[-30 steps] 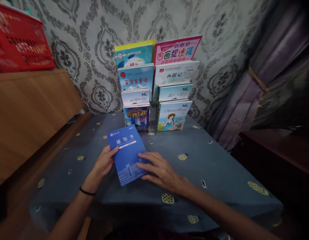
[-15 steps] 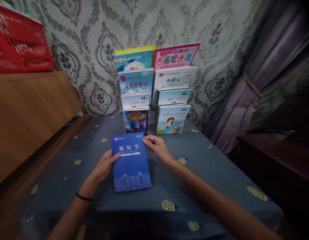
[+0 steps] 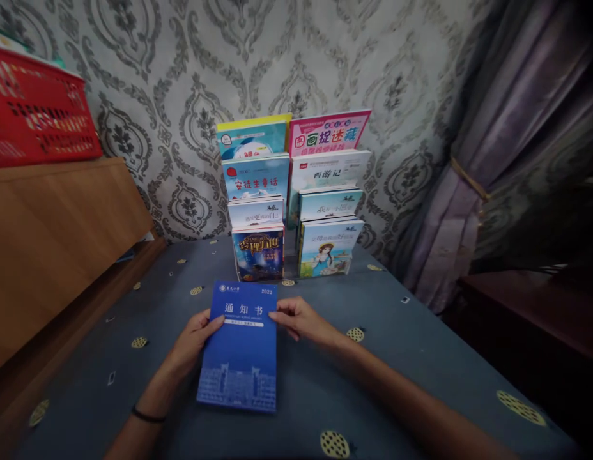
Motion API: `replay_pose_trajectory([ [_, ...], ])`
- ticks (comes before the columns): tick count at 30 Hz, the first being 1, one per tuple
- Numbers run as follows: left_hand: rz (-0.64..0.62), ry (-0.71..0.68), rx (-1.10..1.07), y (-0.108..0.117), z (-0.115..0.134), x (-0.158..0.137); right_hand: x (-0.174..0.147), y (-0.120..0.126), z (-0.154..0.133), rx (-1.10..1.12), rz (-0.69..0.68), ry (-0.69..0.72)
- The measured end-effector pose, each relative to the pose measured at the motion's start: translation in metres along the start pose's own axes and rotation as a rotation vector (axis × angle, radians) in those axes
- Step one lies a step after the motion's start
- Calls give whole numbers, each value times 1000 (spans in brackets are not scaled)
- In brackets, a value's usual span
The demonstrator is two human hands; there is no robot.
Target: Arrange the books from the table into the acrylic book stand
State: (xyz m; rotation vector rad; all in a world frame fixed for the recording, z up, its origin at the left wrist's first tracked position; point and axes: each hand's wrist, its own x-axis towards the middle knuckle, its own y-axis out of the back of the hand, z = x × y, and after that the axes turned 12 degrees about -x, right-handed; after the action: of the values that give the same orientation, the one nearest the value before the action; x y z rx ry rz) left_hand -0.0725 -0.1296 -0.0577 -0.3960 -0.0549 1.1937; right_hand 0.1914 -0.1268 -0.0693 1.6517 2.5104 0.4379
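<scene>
Between my two hands is a blue booklet [image 3: 239,358] with white Chinese characters, the number 2022 and a pale building printed on its cover. My left hand [image 3: 193,338] grips its left edge, thumb on the front. On the opposite side my right hand [image 3: 299,319] pinches the right edge near the upper part. The fingers behind the cover are partly hidden. Just beyond it stand two columns of upright books, the front ones being a dark blue book [image 3: 259,255] on the left and a light blue book [image 3: 330,252] with a girl on its cover.
A table with a grey-blue cloth [image 3: 392,358] lies under everything. At the left is a wooden cabinet [image 3: 61,236] with a red basket [image 3: 42,108] on top. Patterned wallpaper [image 3: 200,89] rises behind the books, and a tied purple curtain [image 3: 454,211] hangs at the right.
The view has tilted upward, so the books and table sit lower in the picture. The booklet has turned slightly clockwise, and my right hand now holds a bit lower along its right edge.
</scene>
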Motion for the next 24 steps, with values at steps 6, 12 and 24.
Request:
replay_pose_trajectory([
  [6,-75,-37,262,5,15,27,10,17,-5,48,13,6],
  [12,-59,-115,312,-7,47,50,30,36,-21,-39,180,115],
  [24,68,-756,378,-61,90,79,41,69,-76,-341,619,404],
])
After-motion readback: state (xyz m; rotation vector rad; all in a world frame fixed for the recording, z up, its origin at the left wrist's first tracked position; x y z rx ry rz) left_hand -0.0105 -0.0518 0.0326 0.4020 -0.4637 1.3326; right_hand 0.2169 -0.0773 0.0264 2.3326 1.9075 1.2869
